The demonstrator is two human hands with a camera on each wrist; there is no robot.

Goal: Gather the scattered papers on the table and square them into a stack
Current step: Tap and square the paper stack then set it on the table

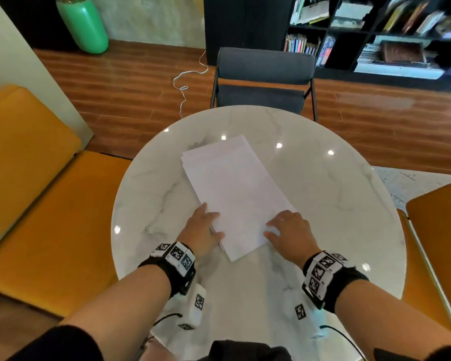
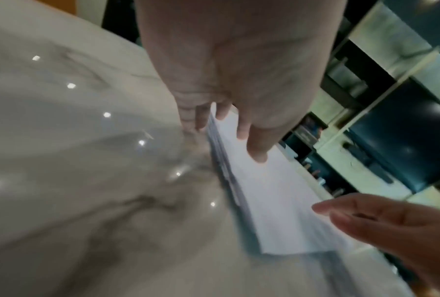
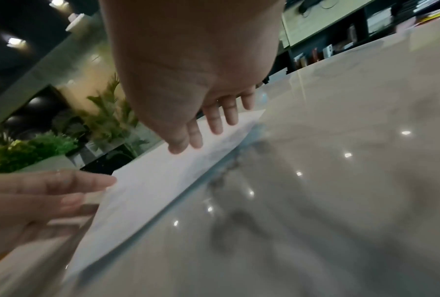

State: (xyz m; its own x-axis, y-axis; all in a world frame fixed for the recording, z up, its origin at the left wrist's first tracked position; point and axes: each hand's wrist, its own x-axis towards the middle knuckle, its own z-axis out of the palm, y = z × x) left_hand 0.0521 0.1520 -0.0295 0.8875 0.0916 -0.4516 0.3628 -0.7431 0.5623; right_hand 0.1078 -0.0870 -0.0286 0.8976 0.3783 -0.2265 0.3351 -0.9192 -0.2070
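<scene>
A stack of white papers lies diagonally on the round marble table. Its sheets are slightly offset at the far end. My left hand is at the stack's near left edge, with the fingers straight against the side and the thumb lying on the top sheet. My right hand lies flat on the near right part of the stack. Its spread fingers rest on the paper close to the right edge. Neither hand lifts the stack.
A dark grey chair stands at the table's far side. Orange seats are on the left and right. A green vase, a bookshelf and a white cable on the wooden floor lie beyond.
</scene>
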